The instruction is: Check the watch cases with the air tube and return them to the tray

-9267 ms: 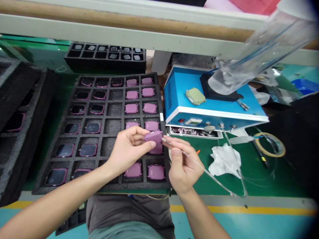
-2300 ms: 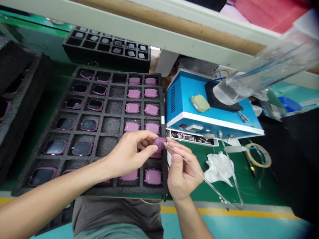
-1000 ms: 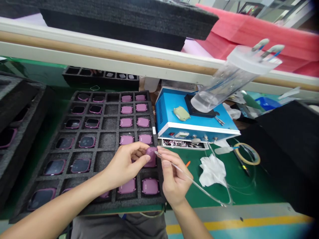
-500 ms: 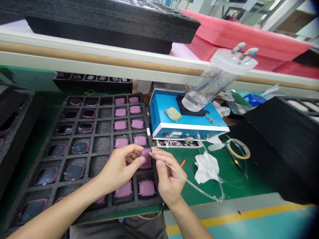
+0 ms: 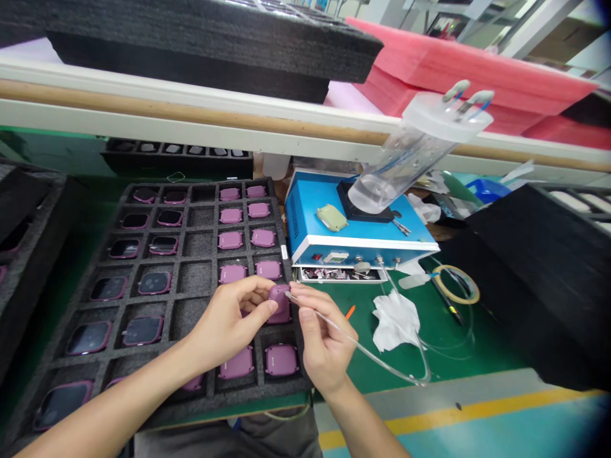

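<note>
My left hand pinches a small purple watch case between thumb and fingers, just above the right columns of a black foam tray. My right hand is closed on a thin clear tube, whose tip touches the case's right side. The tube runs off to the right, loops over the green mat and rises to the blue machine. The tray's right columns hold purple cases back side up. Its left columns hold cases with dark screens up.
A clear cylinder leans on the blue machine, beside a green case. White tissue, a tape ring and an orange bit lie on the green mat. More black foam trays stand at left, back and right. A shelf rail crosses above.
Over the earlier frames the view tilted up, showing the shelf with black and pink foam. Both hands have kept the case and tube tip together; since half a second ago almost nothing moved.
</note>
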A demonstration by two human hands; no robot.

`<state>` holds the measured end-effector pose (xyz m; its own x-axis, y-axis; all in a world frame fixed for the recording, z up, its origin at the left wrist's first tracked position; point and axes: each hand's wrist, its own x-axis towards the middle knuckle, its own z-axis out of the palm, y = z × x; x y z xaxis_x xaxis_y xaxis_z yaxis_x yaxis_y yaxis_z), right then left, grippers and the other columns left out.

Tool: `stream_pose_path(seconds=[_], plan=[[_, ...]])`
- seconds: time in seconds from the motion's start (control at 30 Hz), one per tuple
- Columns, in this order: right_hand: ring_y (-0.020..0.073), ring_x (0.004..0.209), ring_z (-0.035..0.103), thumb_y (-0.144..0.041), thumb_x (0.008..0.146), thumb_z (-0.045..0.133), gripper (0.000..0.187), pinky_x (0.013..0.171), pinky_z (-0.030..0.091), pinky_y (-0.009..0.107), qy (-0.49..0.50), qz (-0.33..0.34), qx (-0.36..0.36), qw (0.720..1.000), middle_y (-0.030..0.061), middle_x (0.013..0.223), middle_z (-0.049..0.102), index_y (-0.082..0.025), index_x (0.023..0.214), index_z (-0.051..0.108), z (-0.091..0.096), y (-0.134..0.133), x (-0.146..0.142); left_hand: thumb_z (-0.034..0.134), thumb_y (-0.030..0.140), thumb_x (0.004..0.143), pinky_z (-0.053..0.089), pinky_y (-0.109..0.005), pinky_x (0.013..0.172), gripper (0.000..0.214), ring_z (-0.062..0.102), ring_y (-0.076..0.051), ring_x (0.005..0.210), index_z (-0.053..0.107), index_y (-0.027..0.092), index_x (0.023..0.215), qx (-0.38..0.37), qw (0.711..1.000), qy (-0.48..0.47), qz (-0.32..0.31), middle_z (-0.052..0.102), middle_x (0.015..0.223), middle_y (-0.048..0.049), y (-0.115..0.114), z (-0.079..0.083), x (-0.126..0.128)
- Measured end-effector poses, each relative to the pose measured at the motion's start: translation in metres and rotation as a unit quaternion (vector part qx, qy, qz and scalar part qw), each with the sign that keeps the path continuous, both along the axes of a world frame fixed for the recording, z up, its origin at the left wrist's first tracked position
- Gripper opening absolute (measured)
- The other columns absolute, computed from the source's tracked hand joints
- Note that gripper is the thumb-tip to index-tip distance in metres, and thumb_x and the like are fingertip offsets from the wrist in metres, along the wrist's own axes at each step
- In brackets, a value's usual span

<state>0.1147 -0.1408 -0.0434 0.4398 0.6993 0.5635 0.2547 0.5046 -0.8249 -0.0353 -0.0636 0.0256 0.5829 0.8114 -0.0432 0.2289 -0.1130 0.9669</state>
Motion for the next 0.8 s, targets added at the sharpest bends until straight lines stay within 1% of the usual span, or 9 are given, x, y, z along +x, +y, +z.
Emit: stream_pose_path(seconds=[0.23,0.43,0.6,0.67,0.73,0.8], plan=[[0.0244,0.111,0.076,-0.014,0.099,0.06,0.021,0.098,0.064,0.046,-0.002,-0.005,-0.005,1.0,0.0083,0.112,0.079,-0.024,0.109,0.076,0.0,-0.001,0.0,0.067,0.027,0.091,0.054,-0.025,0.068,0.015,0.07,-0.016,0.075,0.072,0.016,0.099,0.0,1.0,0.0,0.0,0.076,0.083,-0.0029,0.001,-0.001,0.001],[0.0243,0.111,0.076,-0.014,0.099,0.06,0.021,0.099,0.064,0.047,-0.002,-0.008,-0.004,1.0,0.0078,0.111,0.079,-0.025,0.109,0.076,0.0,0.0,-0.001,0.067,0.028,0.092,0.054,-0.026,0.068,0.015,0.07,-0.016,0.075,0.072,0.017,0.099,0.0,1.0,-0.001,-0.005,0.076,0.082,-0.003,0.001,0.001,-0.001],[0.0244,0.111,0.076,-0.014,0.099,0.06,0.021,0.098,0.064,0.047,-0.012,-0.009,-0.002,1.0,0.008,0.111,0.079,-0.024,0.109,0.075,-0.001,0.0,0.001,0.067,0.028,0.091,0.056,-0.027,0.068,0.017,0.07,-0.017,0.074,0.072,0.015,0.101,0.01,1.0,0.002,0.0,0.077,0.084,-0.0052,-0.001,-0.004,0.004],[0.0247,0.11,0.076,-0.015,0.098,0.061,0.02,0.097,0.064,0.048,-0.016,-0.016,0.003,1.0,0.0077,0.11,0.08,-0.024,0.107,0.076,-0.002,-0.003,0.001,0.065,0.028,0.091,0.056,-0.026,0.066,0.018,0.07,-0.016,0.072,0.072,0.014,0.1,0.035,0.999,0.013,-0.001,0.077,0.084,-0.0054,-0.001,-0.003,0.006],[0.0256,0.107,0.077,-0.016,0.097,0.063,0.017,0.094,0.065,0.049,-0.007,-0.032,0.018,0.999,0.0076,0.108,0.08,-0.024,0.105,0.077,-0.004,-0.005,0.0,0.063,0.025,0.092,0.056,-0.027,0.068,0.018,0.07,-0.017,0.072,0.074,0.014,0.102,0.091,0.995,0.043,-0.01,0.078,0.085,-0.0055,0.001,0.004,0.0],[0.0267,0.105,0.077,-0.018,0.097,0.065,0.015,0.088,0.067,0.049,0.014,-0.046,0.03,0.998,0.008,0.107,0.08,-0.023,0.103,0.078,-0.007,-0.007,-0.002,0.06,0.021,0.094,0.057,-0.03,0.08,0.024,0.074,-0.019,0.085,0.076,0.016,0.111,0.167,0.98,0.106,-0.012,0.081,0.099,-0.0069,0.006,0.017,-0.017]])
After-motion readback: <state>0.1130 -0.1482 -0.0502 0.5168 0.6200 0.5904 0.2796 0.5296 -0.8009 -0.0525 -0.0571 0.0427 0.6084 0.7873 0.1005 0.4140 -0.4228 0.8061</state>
